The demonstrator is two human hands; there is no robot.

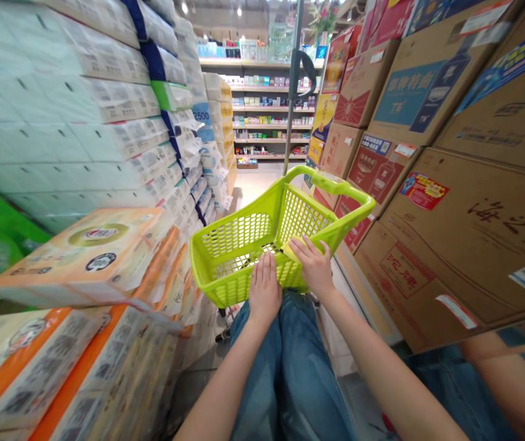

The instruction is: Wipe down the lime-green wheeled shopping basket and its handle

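Observation:
A lime-green shopping cart basket (pixel 232 236) with lattice sides stands in front of my knees, its handle at the upper right. My left hand (pixel 264 288) lies against the near side of the basket, fingers stretched out and pointing up over the rim. On the right part of the same side, my right hand (pixel 312 263) presses a yellow cloth (pixel 292 250) to the rim with its fingers. Part of the cloth is hidden under that hand. Inside the basket no goods can be seen.
Stacked tissue packs (pixel 106 233) line the left side. Cardboard cartons (pixel 487 245) rise on the right. A grey pole (pixel 291 116) stands behind the cart, with stocked shelves (pixel 266 109) at the back. Another person's arm (pixel 510 380) shows at the lower right.

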